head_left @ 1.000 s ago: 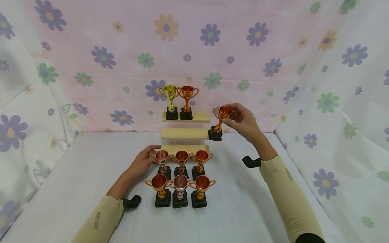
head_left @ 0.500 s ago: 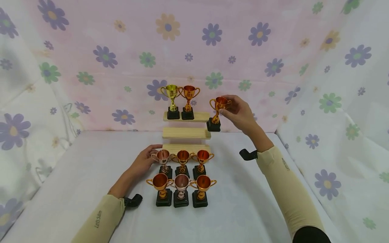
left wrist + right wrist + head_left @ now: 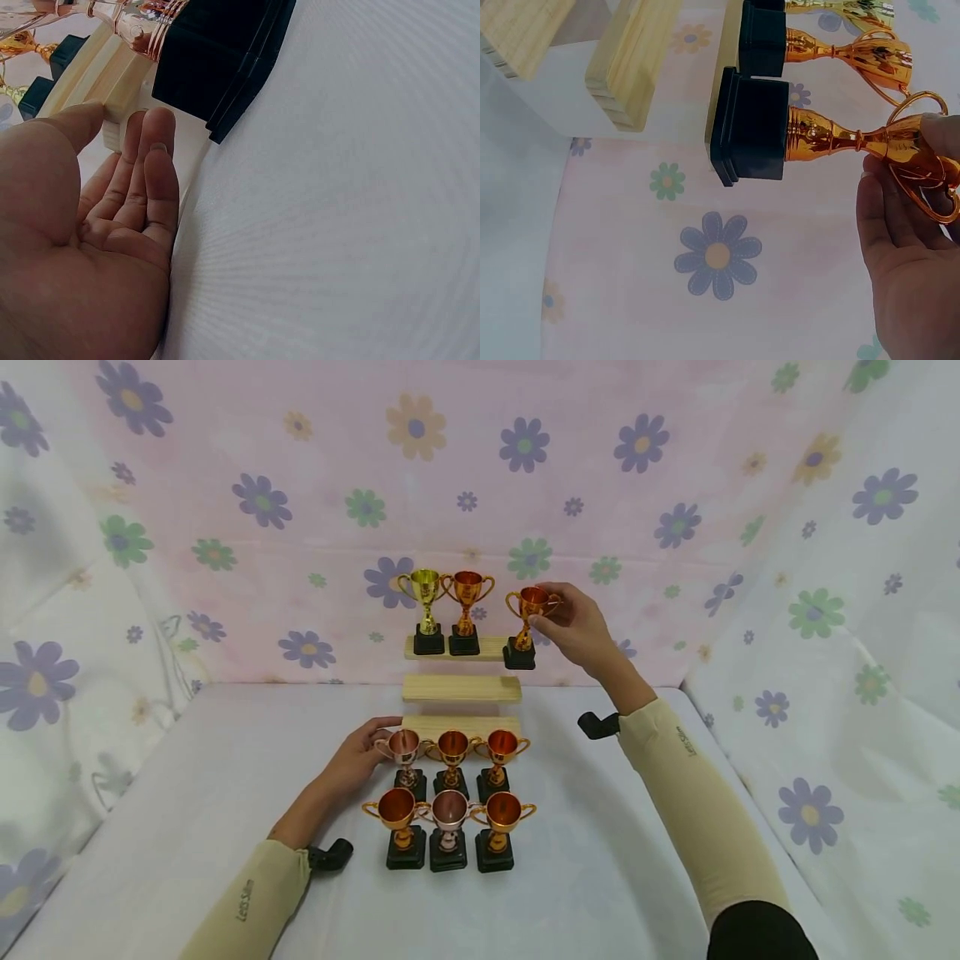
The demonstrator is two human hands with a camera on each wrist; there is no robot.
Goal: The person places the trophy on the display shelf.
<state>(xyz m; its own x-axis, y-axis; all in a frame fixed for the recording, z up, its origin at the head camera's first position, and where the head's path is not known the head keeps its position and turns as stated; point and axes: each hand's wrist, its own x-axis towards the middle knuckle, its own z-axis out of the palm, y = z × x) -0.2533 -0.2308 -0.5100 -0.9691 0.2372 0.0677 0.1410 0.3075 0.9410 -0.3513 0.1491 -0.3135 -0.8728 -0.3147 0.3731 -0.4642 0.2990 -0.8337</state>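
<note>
My right hand (image 3: 576, 625) pinches a small copper-orange trophy cup (image 3: 524, 628) by its bowl, thumb in front and fingers behind. The cup's black base is at the right end of the top board; contact cannot be told. A gold trophy (image 3: 428, 602) and another copper-orange trophy (image 3: 465, 603) stand upright on the left and middle of that board. My left hand (image 3: 358, 758) holds the left end of the bottom board of the wooden stepped stand (image 3: 461, 688). In the left wrist view its thumb (image 3: 79, 124) presses the board's end, with the fingers reaching beneath.
In front of the stand, two rows of trophies stand on the white table (image 3: 600, 860), including a rose-coloured cup (image 3: 449, 814) and an orange-gold cup (image 3: 501, 814). The middle board (image 3: 461, 688) bears no trophy. Flowered cloth (image 3: 315, 493) hangs behind and at both sides.
My right hand has lifted the trophy up and leftward, from beside the middle board to the top board's right end, and it has become more upright. The left hand stays at the stand.
</note>
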